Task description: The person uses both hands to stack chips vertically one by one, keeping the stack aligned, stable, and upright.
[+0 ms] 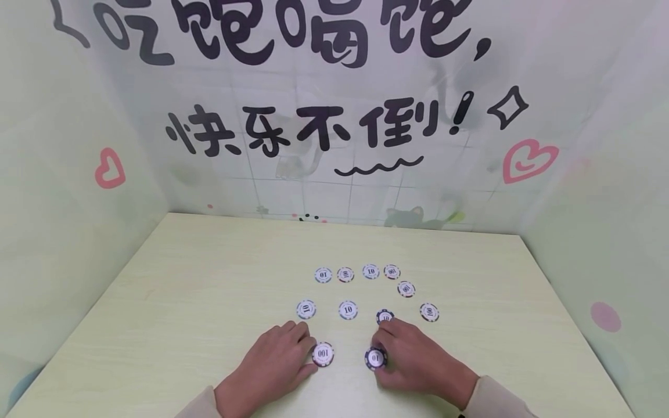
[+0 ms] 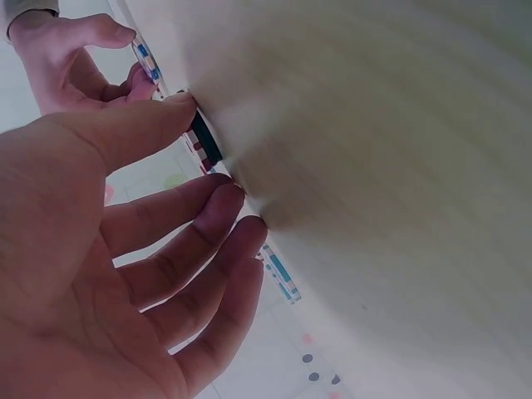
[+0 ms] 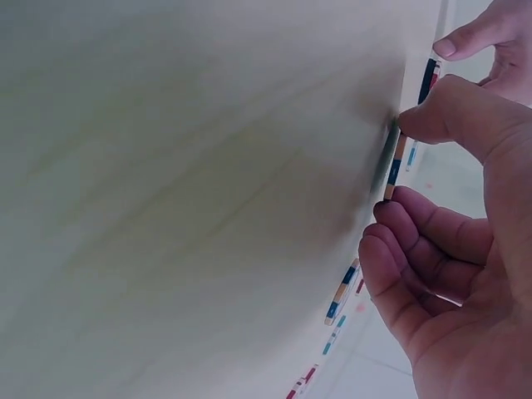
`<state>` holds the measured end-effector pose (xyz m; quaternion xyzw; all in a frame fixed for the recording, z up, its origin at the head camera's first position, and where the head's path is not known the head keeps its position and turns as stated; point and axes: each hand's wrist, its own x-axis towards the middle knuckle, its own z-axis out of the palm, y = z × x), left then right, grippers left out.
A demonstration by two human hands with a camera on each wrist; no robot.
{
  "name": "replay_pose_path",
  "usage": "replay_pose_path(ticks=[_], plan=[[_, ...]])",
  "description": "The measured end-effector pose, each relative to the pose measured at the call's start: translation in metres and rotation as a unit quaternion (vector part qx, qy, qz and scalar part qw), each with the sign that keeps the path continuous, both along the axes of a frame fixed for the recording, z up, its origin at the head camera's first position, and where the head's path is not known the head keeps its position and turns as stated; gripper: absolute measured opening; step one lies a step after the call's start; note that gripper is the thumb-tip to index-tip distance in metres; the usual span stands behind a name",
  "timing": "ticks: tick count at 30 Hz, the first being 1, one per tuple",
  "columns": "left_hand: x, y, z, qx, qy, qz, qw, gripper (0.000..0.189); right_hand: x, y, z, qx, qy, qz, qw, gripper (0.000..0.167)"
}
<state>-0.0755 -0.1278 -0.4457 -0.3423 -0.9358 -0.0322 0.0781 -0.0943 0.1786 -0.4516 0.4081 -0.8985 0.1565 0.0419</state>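
Observation:
My left hand pinches a white-faced poker chip marked 100 at its left side, thumb near and fingers far. In the left wrist view that chip shows edge-on, low over the tabletop, between thumb and index fingertip. To the right, my right hand pinches a dark blue-rimmed chip marked 10 between thumb and fingers; the right wrist view shows this chip's banded edge. Just beyond the right fingers lies another dark-rimmed 10 chip, its lower part hidden by them.
Farther back, light blue-rimmed 10 chips and red-rimmed 100 chips lie flat, spaced out. One 100 chip lies right of the right hand. The pale wooden table is enclosed by printed fabric walls at the back and sides.

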Motion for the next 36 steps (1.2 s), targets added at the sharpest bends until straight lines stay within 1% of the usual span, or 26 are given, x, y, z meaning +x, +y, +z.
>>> replay_pose_path(ticks=[7,10,14,18,22,30,36], plan=[[0.0,0.0,0.0,-0.005,0.002,-0.001,1.0,0.033,-0.003,-0.005,0.001,0.004,-0.01,-0.001,0.9999,0.02],[0.0,0.001,0.001,-0.006,0.001,0.0,1.0,0.033,-0.004,-0.008,0.002,0.0,-0.006,0.004,1.0,0.02],[0.0,0.001,0.001,-0.008,-0.009,0.003,0.9999,0.034,-0.005,-0.011,0.001,-0.002,0.002,0.01,0.9999,0.02],[0.0,0.002,0.002,-0.011,-0.016,0.006,0.9998,0.035,-0.006,-0.017,0.001,0.002,0.0,0.01,0.9999,0.02],[0.0,0.002,0.002,-0.015,-0.018,0.009,0.9997,0.035,-0.007,-0.022,0.003,0.004,-0.003,0.013,0.9999,0.021],[0.001,0.001,0.002,-0.014,-0.012,0.009,0.9998,0.035,-0.01,-0.031,0.005,0.016,0.007,0.021,0.9996,0.022],[0.0,0.001,0.003,-0.015,-0.016,0.011,0.9997,0.035,-0.013,-0.037,0.007,0.022,0.007,0.025,0.9994,0.022]])
